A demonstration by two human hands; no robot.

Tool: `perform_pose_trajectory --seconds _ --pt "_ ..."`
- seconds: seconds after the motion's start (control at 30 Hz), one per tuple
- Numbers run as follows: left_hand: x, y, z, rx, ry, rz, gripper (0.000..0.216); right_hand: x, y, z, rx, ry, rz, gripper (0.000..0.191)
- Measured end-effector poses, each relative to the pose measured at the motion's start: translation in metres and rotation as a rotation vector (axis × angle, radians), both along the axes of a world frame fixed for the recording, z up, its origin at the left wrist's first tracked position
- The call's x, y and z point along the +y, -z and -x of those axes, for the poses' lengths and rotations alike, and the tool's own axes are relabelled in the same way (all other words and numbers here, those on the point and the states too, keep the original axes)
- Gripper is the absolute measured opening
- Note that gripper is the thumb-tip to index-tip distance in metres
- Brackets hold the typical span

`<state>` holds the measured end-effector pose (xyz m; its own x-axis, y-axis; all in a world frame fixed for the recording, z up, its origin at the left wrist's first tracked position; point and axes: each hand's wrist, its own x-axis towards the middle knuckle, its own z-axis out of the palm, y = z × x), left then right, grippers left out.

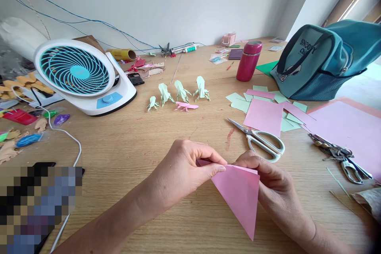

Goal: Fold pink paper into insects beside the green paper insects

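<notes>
A pink paper folded into a triangle (239, 196) lies on the wooden table (133, 147) in front of me, its tip pointing toward me. My left hand (184, 166) pinches its upper left edge with thumb and fingers closed. My right hand (268, 178) grips the upper right corner, fingers curled over the fold. White-handled scissors (262, 141) lie just beyond my right hand. Farther back stand several pale green folded paper figures (178, 93) and one pink figure (186, 106).
A white and teal desk fan (80, 73) stands at the left with its white cable (65, 135). Pink and green paper sheets (264, 115), a red flask (248, 61), a teal bag (321, 61) and keys (339, 154) sit at the right. Clutter lines the far left edge.
</notes>
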<state>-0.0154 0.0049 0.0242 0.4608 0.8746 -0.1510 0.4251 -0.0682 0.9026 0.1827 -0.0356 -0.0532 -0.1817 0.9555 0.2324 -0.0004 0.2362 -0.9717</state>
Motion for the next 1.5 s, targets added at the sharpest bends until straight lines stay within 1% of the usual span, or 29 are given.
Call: perform_pose_trajectory --seconds 0.13,0.33,0.4,0.53,0.6,0.7,0.8,0.87,0.97,1.13,1.33,1.5 --pt "0.002 0.001 0.002 0.018 -0.018 -0.025 0.016 0.002 -0.001 -0.002 -0.029 0.022 -0.013 0.014" --pt "0.004 0.001 0.002 0.043 -0.024 -0.012 0.015 0.004 0.004 -0.002 -0.036 0.096 -0.005 0.009" --pt "0.005 0.001 0.003 0.069 -0.023 -0.007 0.016 0.005 0.007 -0.002 -0.020 0.137 0.004 0.010" --pt "0.006 0.001 0.002 0.102 -0.040 -0.021 0.017 0.007 0.013 0.000 0.055 0.264 0.051 0.014" --pt "0.006 0.001 0.001 0.101 -0.066 -0.042 0.016 0.007 0.013 0.001 0.078 0.287 0.074 0.015" --pt "0.007 -0.002 0.000 0.066 -0.119 -0.093 0.014 0.004 0.009 0.001 0.051 0.242 0.104 0.015" --pt "0.006 -0.002 -0.001 0.018 -0.153 -0.117 0.014 0.001 0.003 0.000 0.009 0.199 0.097 0.028" --pt "0.005 0.000 -0.002 0.002 -0.155 -0.121 0.013 0.001 0.000 0.001 0.029 0.167 0.120 0.029" --pt "0.003 0.004 -0.004 -0.018 -0.127 -0.157 0.013 0.003 -0.001 0.005 0.140 0.101 0.240 0.018" --pt "-0.001 0.008 -0.008 -0.020 -0.049 -0.224 0.014 0.003 -0.001 0.013 0.329 0.087 0.388 0.015" --pt "-0.002 0.007 -0.009 -0.043 -0.006 -0.229 0.016 0.000 -0.001 0.014 0.413 0.050 0.481 0.018" --pt "-0.001 0.008 -0.009 -0.031 -0.003 -0.247 0.016 0.000 -0.003 0.015 0.451 0.049 0.514 0.017"
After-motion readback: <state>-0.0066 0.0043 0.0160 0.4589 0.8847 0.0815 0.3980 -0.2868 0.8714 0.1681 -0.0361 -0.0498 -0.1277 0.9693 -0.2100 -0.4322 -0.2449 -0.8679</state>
